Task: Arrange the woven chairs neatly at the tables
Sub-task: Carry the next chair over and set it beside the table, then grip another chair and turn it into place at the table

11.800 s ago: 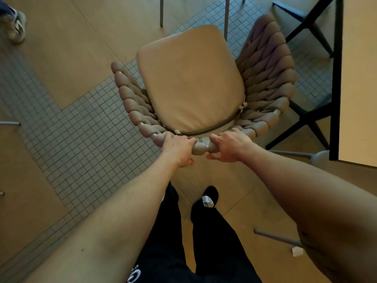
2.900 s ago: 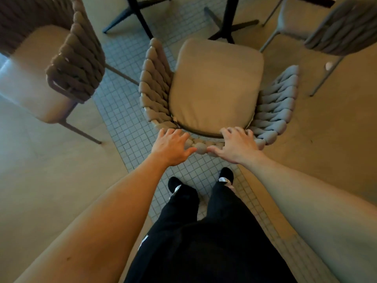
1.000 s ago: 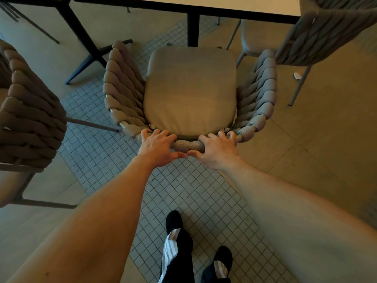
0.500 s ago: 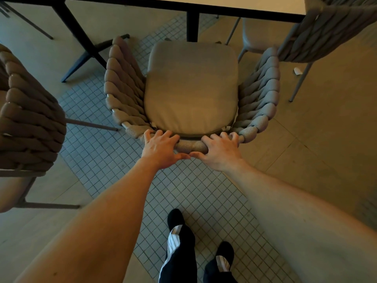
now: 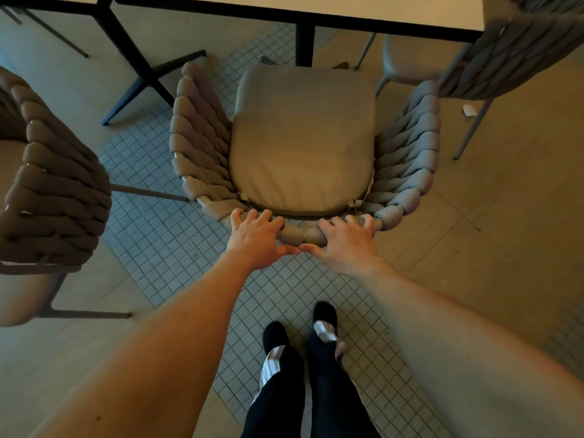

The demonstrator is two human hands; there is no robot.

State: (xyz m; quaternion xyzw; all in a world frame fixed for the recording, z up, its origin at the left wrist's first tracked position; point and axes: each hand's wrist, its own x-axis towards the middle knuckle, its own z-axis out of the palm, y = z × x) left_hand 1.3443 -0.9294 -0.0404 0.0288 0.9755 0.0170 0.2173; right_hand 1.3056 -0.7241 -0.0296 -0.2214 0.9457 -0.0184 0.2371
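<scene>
Chair [image 5: 301, 143]: woven, cushioned, on the tiled floor, seat front pointing at the counter [image 5: 316, 9], front-to-back axis square to its edge. Back rail nearest the person. Left hand [image 5: 257, 240] and right hand [image 5: 346, 245]: each grip curled over the back rail.

Mosaic-tiled floor strip [image 5: 164, 229], perhaps a paper scrap [image 5: 469, 109]

Both bare forearms extend forward and converge toward the centre. The left hand [image 5: 257, 237] and right hand [image 5: 346, 241] lie side by side, palms down, fingers curled forward over a rounded rim, thumbs pointing inward with tips nearly touching. Below, two dark-trousered legs stand with feet slightly apart.
</scene>
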